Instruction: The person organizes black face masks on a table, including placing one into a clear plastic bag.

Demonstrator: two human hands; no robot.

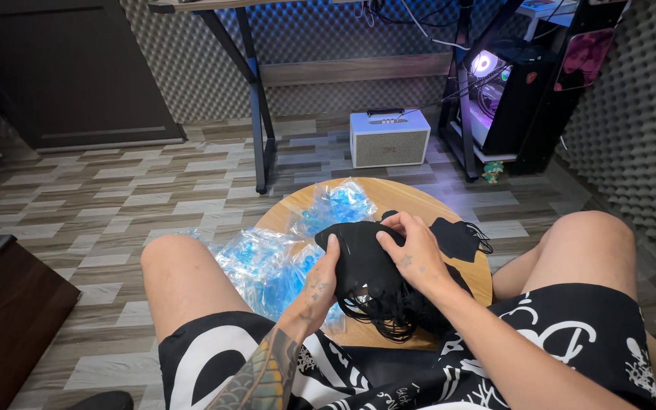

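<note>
Left hand (319,282) clamps black mask stack (366,269) steady | right hand (411,254) pinches top mask, peeling it | clear wrappers (267,262) heaped aside on round surface (389,196)

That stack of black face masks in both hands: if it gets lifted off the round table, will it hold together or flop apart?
The stack of black face masks is probably floppy: thin soft layers, gripped by the left hand and right hand. The ear loops hang in a loose tangle, so they may snag. It looks light and may well fan apart if held at one edge only.
</note>
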